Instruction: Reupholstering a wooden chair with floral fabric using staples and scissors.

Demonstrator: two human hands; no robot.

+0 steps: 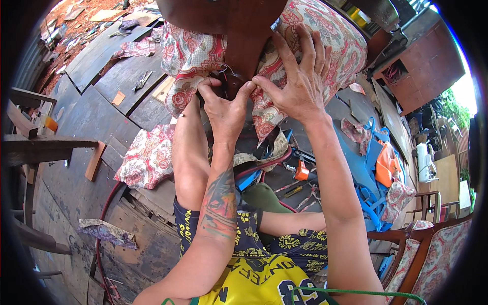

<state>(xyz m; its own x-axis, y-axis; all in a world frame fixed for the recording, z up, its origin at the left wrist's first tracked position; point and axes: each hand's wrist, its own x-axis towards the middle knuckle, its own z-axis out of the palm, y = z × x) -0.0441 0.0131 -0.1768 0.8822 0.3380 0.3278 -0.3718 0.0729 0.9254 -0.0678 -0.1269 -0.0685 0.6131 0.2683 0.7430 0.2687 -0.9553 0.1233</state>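
A dark brown wooden piece (246, 46) runs down the top middle, between two bunches of red-and-cream floral fabric (189, 53) (338, 46). A thin pale strand (226, 69) lies on it. My left hand (221, 105) is closed at the wood's lower part, its index finger bent and thumb raised beside it; what its fingertips hold is hidden. My right hand (300, 81) lies spread on the right-hand fabric, fingers apart, thumb reaching to the wood's edge near my left thumb. The fabric's loose corner hangs below that thumb.
My bare legs (190, 152) are below. A floral piece (145, 157) lies left on dark boards (107, 86), near chair frames (46, 145). Tools (292, 190), an orange bag (385, 165) and blue straps (368, 201) lie right. An upholstered chair (434, 254) is at lower right.
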